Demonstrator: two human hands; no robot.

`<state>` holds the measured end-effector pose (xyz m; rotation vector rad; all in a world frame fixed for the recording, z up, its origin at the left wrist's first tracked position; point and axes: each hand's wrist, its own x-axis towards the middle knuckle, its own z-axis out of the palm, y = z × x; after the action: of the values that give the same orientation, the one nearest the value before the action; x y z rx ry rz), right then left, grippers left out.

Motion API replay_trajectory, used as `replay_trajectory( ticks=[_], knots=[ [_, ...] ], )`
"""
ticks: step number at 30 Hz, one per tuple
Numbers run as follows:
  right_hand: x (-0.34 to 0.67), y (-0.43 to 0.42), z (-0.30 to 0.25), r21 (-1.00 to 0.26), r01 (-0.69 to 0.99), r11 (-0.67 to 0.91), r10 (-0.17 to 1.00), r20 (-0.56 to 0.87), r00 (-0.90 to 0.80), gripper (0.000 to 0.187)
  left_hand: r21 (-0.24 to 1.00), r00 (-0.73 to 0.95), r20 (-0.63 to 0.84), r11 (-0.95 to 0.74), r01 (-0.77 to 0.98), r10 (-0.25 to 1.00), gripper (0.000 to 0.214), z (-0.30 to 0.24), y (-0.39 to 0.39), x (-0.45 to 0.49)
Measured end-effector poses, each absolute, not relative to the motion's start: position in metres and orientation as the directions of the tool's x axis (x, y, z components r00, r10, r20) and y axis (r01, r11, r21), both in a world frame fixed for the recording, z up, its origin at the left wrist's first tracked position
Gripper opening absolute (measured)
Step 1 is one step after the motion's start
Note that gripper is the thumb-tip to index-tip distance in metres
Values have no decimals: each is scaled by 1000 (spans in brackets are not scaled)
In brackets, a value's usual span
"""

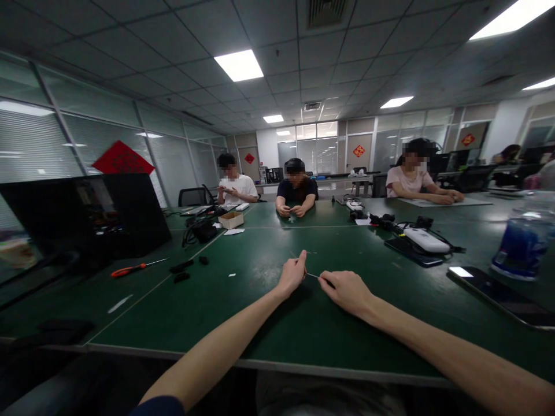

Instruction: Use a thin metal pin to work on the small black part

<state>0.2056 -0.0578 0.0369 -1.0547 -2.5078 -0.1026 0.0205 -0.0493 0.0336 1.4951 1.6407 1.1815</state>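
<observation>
Thin pale wire (312,275), short and straight, held across the small gap between both grips, above the dark green desk (243,323). Left grip (295,274) pressed together on one end of the wire, fingertips raised. Right grip (344,292) curled and pinching the other end, with a small dark bit (328,282) at the fingertips, too small to identify. Farther left on the desk, a red-handled screwdriver with a slim steel shaft (139,267) near small black pieces (181,271). Ahead, an open cardboard box (231,219) beside a tangle of black cables (199,231). To the right, a white power bank (427,240) on a black tablet (405,252), a black smartphone (498,294) and a clear container with blue contents (522,245). At the far end, a co-worker in a white T-shirt (236,188), another in a dark shirt (297,193) and a third in a pale pink top (410,179), all seated
</observation>
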Motion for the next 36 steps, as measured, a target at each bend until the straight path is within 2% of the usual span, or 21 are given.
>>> replay_trajectory(
  ticks=[7,12,15,18,20,23,30,36],
  knots=[
    [195,-56,31,-119,722,681,691,430,-581,36,930,-265,85,19,366,960,67,32,-44,20],
    [207,-23,41,-233,774,589,765,468,-442,40,924,-162,159,-89,372,974,69,21,-38,23],
    [225,-6,47,-285,777,561,786,477,-393,41,954,-156,87,-37,299,984,69,20,-37,24],
    [236,-8,45,-290,691,662,735,430,-524,39,981,-160,2,29,193,987,66,22,-37,22],
    [234,-18,43,-276,608,744,665,394,-635,36,993,-132,-15,31,116,991,64,23,-37,20],
    [222,-33,41,-249,524,814,580,401,-710,34,999,-104,-26,31,41,994,62,22,-37,20],
    [216,-38,41,-226,475,850,525,424,-738,32,998,-117,-38,44,49,992,65,23,-36,21],
    [219,-40,42,-273,515,812,581,458,-673,33,996,-109,-34,42,75,993,65,24,-39,21]
  ],
)
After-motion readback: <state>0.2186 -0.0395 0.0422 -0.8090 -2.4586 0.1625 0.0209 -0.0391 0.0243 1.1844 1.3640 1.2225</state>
